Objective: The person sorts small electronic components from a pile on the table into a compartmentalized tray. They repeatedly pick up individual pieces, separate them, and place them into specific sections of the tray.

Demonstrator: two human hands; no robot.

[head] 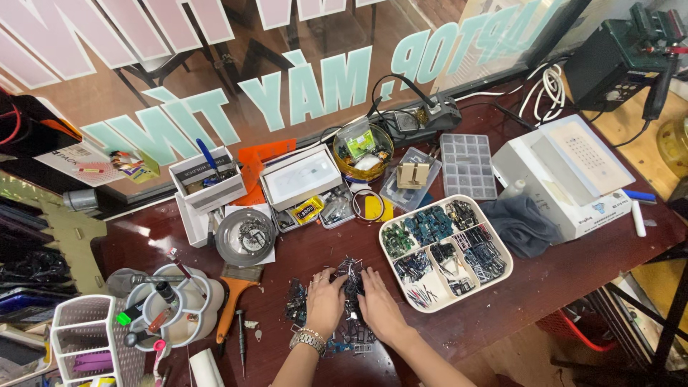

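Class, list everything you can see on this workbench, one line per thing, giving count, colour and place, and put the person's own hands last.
pile of small parts: one, dark, front centre under the hands
divided tray: one, white, right of the pile, holding sorted green, blue and black parts
grey cloth: one, behind the tray
white machine: one, right rear
clear compartment box: one, centre rear
round metal tin: one, grey, left of centre
brush: one, orange handle, left of the pile
tool holder: one, white, front left
left hand: on the pile, watch on wrist
right hand: on the pile
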